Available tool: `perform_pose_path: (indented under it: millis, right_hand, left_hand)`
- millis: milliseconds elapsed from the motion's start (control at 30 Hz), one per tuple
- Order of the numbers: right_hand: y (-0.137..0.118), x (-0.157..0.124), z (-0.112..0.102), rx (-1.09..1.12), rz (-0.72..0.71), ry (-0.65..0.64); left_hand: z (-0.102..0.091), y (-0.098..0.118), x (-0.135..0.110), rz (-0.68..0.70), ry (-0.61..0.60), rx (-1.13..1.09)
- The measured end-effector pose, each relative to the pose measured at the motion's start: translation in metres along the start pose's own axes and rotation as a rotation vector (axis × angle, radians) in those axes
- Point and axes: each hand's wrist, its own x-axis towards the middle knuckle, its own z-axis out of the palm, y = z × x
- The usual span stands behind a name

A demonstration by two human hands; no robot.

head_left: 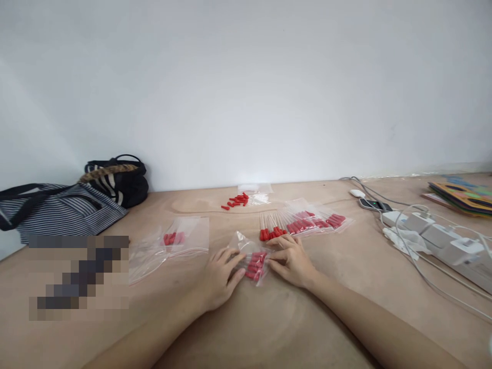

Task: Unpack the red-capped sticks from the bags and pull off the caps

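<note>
A small clear plastic bag (252, 262) filled with red-capped pieces lies on the wooden table (269, 328) between my hands. My left hand (221, 274) rests at the bag's left edge, fingers curled onto the plastic. From the right, my right hand (291, 260) presses its fingertips on the bag. Just behind the hands lies a row of loose red-tipped sticks (271, 229). Several filled bags (315, 219) fan out to the right of them.
Clear bags (175, 241) with a few red pieces lie at the left. Loose red caps (236, 201) sit near the wall. Striped bags (57, 207) stand at far left. Power strips with cables (438, 241), a phone (374, 205) and colourful books (461, 197) occupy the right.
</note>
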Motion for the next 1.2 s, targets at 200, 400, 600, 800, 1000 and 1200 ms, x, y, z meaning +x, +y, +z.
perform_pose_path:
  millis: [200,400,600,800,1000,1200]
  right_hand:
    - [0.01,-0.005,-0.001,0.062,0.052,-0.097]
    - [0.014,-0.005,0.003,0.11,-0.011,-0.097]
    - [0.013,-0.005,0.002,0.148,0.0,-0.126]
    - [0.009,0.0,-0.008,0.171,-0.035,-0.209]
    - [0.007,0.002,-0.013,0.15,-0.046,-0.275]
    - [0.001,0.0,-0.011,0.171,-0.113,-0.346]
  left_hand:
    - [-0.003,0.005,-0.014,0.039,0.001,-0.022]
    - [-0.01,0.007,-0.007,-0.003,-0.231,-0.102]
    - [-0.016,0.014,-0.006,-0.046,-0.263,-0.139]
    - [-0.014,0.012,-0.007,-0.051,-0.267,-0.125]
    - [-0.016,0.01,-0.009,-0.035,-0.275,-0.144]
    - [-0.016,0.007,-0.011,-0.026,-0.254,-0.161]
